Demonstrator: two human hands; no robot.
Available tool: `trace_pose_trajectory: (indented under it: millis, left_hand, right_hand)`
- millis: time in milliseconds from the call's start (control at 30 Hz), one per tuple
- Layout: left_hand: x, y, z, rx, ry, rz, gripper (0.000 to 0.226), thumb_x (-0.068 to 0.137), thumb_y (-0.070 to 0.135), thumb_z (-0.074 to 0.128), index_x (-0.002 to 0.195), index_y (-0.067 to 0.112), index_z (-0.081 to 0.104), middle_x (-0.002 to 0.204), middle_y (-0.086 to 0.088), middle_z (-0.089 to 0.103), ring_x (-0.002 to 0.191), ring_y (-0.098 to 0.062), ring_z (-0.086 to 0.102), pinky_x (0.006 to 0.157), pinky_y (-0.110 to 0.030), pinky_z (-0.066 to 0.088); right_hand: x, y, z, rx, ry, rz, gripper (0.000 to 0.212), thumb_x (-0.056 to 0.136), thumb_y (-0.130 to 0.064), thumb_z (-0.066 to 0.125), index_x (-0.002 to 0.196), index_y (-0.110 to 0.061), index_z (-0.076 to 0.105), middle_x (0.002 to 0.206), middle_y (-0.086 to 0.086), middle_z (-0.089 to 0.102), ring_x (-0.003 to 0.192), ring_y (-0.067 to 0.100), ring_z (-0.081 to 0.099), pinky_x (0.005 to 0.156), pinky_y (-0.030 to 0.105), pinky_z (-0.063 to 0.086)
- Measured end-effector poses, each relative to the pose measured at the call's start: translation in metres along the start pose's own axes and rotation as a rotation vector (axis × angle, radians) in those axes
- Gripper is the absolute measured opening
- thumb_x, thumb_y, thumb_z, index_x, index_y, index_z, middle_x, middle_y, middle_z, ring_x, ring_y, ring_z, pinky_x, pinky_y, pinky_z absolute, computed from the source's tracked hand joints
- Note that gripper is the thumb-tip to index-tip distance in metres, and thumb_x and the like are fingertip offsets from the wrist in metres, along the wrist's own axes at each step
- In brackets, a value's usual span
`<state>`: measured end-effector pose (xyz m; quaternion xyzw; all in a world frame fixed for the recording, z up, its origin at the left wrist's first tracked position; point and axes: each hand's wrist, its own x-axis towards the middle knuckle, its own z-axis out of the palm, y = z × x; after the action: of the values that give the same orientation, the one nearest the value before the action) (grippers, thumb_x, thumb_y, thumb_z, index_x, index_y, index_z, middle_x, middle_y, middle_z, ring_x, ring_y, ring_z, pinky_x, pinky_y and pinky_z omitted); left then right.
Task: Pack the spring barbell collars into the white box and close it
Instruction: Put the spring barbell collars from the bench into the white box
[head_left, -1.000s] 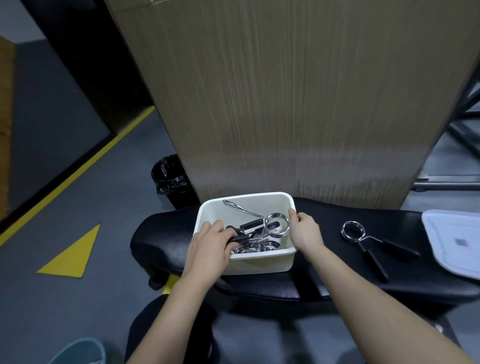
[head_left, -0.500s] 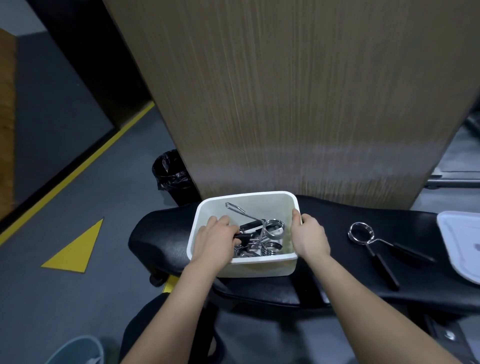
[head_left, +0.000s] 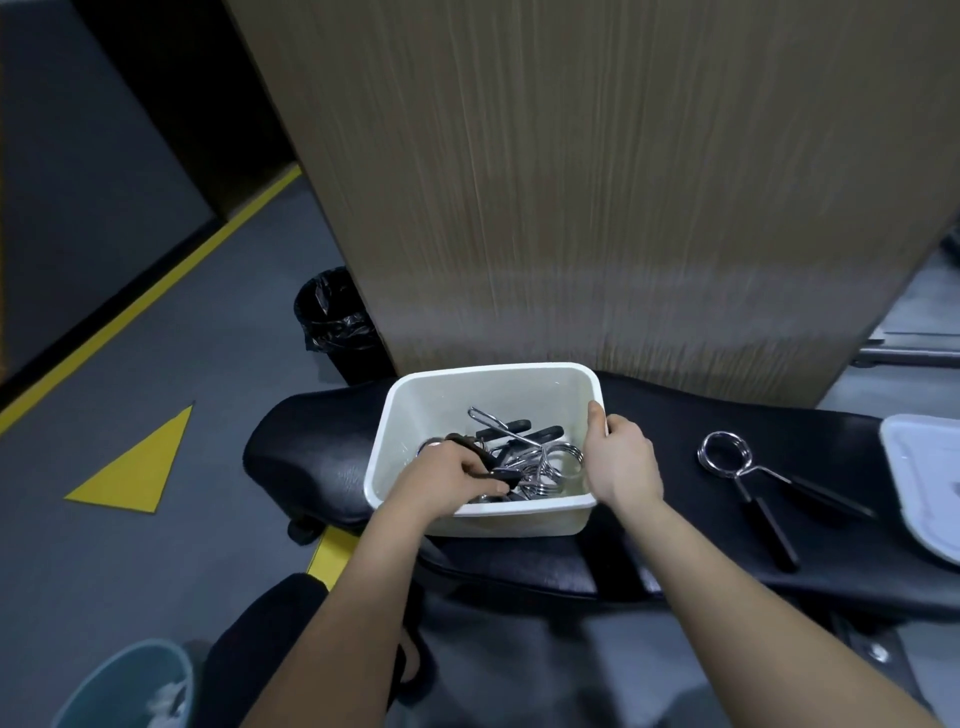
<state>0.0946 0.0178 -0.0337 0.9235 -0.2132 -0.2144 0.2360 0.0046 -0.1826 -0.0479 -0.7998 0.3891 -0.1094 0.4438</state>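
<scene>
- An open white plastic box (head_left: 519, 519) with rounded corners sits on a black padded bench (head_left: 675, 545), which runs left to right across the view.
- Inside the box lies a tangled heap of chrome spring barbell collars (head_left: 540, 467) with black handle grips; their coils sit toward the right near corner, and most handles point up and to the left or toward the far wall.
- The left hand (head_left: 447, 480) reaches down into the box from the near left side, fingers curled around the black handles of one collar in the heap.
- The right hand (head_left: 621, 460) grips the box's right rim, thumb inside the wall and fingers closed on the outside.
- One more chrome spring collar (head_left: 727, 454) lies loose on the bench to the right of the box, well apart from the right hand. Its coil ring is at the far left end, and its two black handles splay toward the near right.
- A flat white lid (head_left: 919, 478) rests at the bench's right end, cut off by the picture's edge, just beyond the loose collar's handles.
- A tall wood-grain panel (head_left: 597, 182) stands right behind the box, leaving little room on the far side; bare bench padding lies open to the box's left and right.
- A black bin (head_left: 337, 322) stands on the grey floor (head_left: 182, 364) beyond the bench's left end.
</scene>
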Motion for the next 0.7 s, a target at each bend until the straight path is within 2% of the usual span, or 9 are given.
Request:
trace_pose_trajectory:
  millis: [100, 200, 300, 400, 467, 533, 600, 700]
  left_hand:
    - [-0.004, 0.001, -0.002, -0.077, -0.05, 0.036, 0.048, 0.072, 0.061, 0.077, 0.063, 0.015, 0.071, 0.054, 0.002, 0.049, 0.054, -0.01, 0.044, 0.057, -0.03, 0.034]
    - [-0.004, 0.003, 0.0, -0.062, -0.062, 0.026, 0.063, 0.079, 0.069, 0.065, 0.066, 0.007, 0.064, 0.053, 0.006, 0.045, 0.054, -0.011, 0.044, 0.058, -0.031, 0.034]
    - [0.0, 0.003, 0.002, -0.019, -0.102, -0.053, 0.057, 0.081, 0.064, 0.063, 0.068, 0.008, 0.065, 0.055, 0.005, 0.048, 0.058, -0.013, 0.046, 0.06, -0.03, 0.035]
    - [0.001, 0.007, 0.001, 0.011, -0.136, -0.102, 0.048, 0.083, 0.058, 0.062, 0.062, 0.015, 0.057, 0.057, 0.001, 0.047, 0.059, -0.018, 0.047, 0.059, -0.032, 0.034]
    - [0.0, 0.011, 0.001, -0.02, -0.057, -0.081, 0.053, 0.084, 0.063, 0.057, 0.062, 0.015, 0.059, 0.059, -0.002, 0.057, 0.062, -0.021, 0.055, 0.061, -0.032, 0.041]
    - [-0.006, 0.014, 0.001, -0.033, 0.074, -0.02, 0.054, 0.083, 0.071, 0.051, 0.07, 0.021, 0.068, 0.066, 0.002, 0.066, 0.069, -0.016, 0.062, 0.064, -0.03, 0.046]
    - [-0.016, 0.016, 0.001, 0.026, 0.195, 0.066, 0.054, 0.083, 0.077, 0.045, 0.072, 0.029, 0.069, 0.067, 0.007, 0.067, 0.07, -0.01, 0.062, 0.062, -0.028, 0.047]
    - [-0.029, 0.017, 0.003, 0.155, 0.311, 0.187, 0.061, 0.079, 0.084, 0.04, 0.074, 0.031, 0.069, 0.066, 0.012, 0.065, 0.068, -0.004, 0.06, 0.064, -0.026, 0.048]
  right_hand:
    - [-0.003, 0.0, -0.001, 0.009, 0.005, -0.011, 0.054, 0.098, -0.056, 0.027, 0.067, -0.016, 0.047, 0.083, 0.011, 0.062, 0.085, 0.037, 0.055, 0.072, 0.042, 0.042]
    - [-0.005, 0.002, -0.002, 0.014, 0.004, -0.008, 0.055, 0.097, -0.058, 0.026, 0.067, -0.016, 0.046, 0.082, 0.011, 0.063, 0.084, 0.036, 0.056, 0.072, 0.043, 0.043]
    - [-0.005, 0.002, -0.003, 0.016, -0.002, -0.006, 0.057, 0.097, -0.059, 0.026, 0.067, -0.015, 0.047, 0.082, 0.01, 0.063, 0.083, 0.035, 0.056, 0.07, 0.042, 0.042]
    - [-0.006, 0.0, -0.004, 0.022, -0.004, 0.009, 0.057, 0.097, -0.059, 0.027, 0.069, -0.014, 0.049, 0.081, 0.009, 0.063, 0.082, 0.034, 0.056, 0.069, 0.041, 0.041]
    - [-0.006, -0.001, -0.005, 0.024, -0.007, 0.02, 0.058, 0.097, -0.059, 0.027, 0.069, -0.013, 0.05, 0.08, 0.009, 0.063, 0.082, 0.034, 0.056, 0.069, 0.041, 0.041]
    - [-0.007, -0.002, -0.005, 0.039, -0.005, 0.031, 0.057, 0.096, -0.059, 0.028, 0.066, -0.014, 0.047, 0.079, 0.009, 0.063, 0.081, 0.033, 0.056, 0.068, 0.041, 0.042]
    - [-0.008, -0.002, -0.005, 0.076, 0.001, 0.046, 0.057, 0.095, -0.06, 0.03, 0.063, -0.015, 0.043, 0.075, 0.007, 0.061, 0.077, 0.031, 0.055, 0.069, 0.041, 0.043]
    - [-0.014, -0.002, -0.008, 0.149, -0.002, 0.083, 0.058, 0.093, -0.064, 0.035, 0.062, -0.015, 0.042, 0.07, 0.003, 0.059, 0.072, 0.027, 0.055, 0.069, 0.04, 0.045]
